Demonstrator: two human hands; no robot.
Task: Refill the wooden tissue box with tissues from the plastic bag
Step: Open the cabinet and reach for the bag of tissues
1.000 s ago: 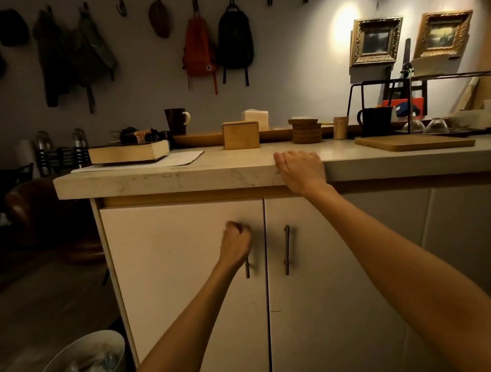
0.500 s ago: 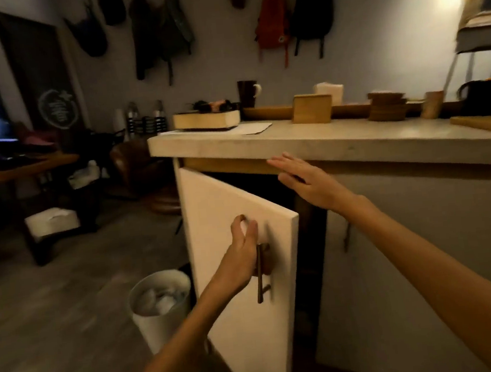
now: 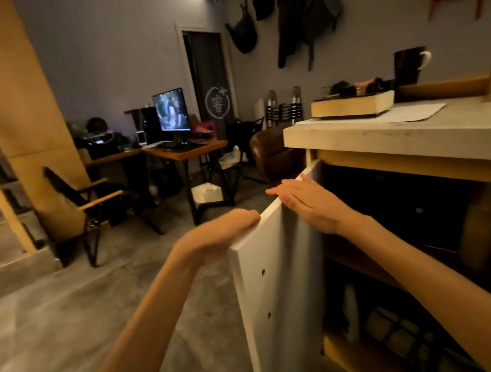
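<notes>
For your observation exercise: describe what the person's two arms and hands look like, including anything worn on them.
Both forearms are bare as far as the frame shows, with no sleeves in view. The left hand and right hand wear no gloves, and no rings, watch or bracelets can be made out. The picture is dim and slightly blurred, so finer details cannot be told.

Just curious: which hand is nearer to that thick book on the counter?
The right hand. It rests on the cabinet door's top edge, below the book; the left hand grips the door's outer corner, farther away.
</notes>
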